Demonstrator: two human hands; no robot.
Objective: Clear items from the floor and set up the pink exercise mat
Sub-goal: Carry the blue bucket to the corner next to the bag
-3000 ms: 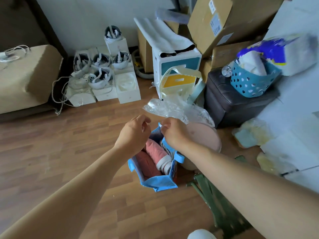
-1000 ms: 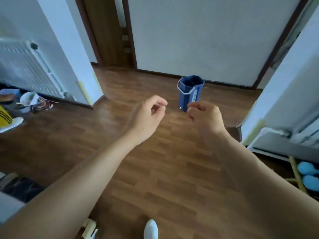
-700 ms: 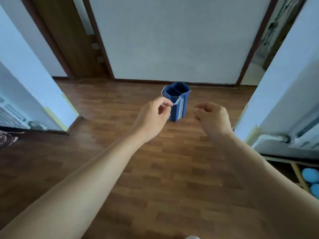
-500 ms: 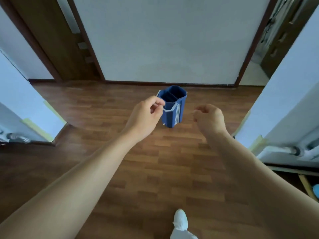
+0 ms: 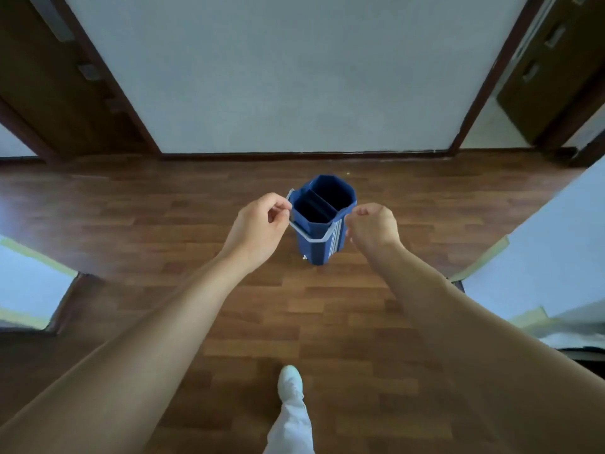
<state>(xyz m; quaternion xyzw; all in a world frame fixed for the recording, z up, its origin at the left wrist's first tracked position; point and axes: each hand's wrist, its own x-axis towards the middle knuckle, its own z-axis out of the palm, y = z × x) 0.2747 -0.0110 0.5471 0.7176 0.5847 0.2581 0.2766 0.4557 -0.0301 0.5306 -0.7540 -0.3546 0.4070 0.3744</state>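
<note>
Bucket (image 5: 322,239): blue, standing on the wooden floor (image 5: 147,224) at mid-scene, a little short of the far wall (image 5: 294,77); it is the one loose item in view.
Mat: the pink mat is not in view.
Left hand (image 5: 258,224): fingers curled in, thumb tip against the forefinger; it overlaps the left end of the white handle (image 5: 311,238) in the view but looks to hold nothing.
Right hand (image 5: 373,227): loosely fisted, empty, just right of the bucket in the view.
Axis: long axis vertical, mouth facing straight up; the rim's longer span runs from near left to far right, and the divider (image 5: 322,201) crosses it.
Handle side: the handle hangs folded down on the near wall.
Risk, tipping: a one-sided pull on the rim or on one end of the handle would likely tilt so tall a bucket over.
Risk, spill: the compartments are too dark to tell whether anything is inside; a snatched lift could slosh it.
Risk, foot: the white shoe (image 5: 289,378) is on the near floor, in line with the bucket; a long step could knock it.
</note>
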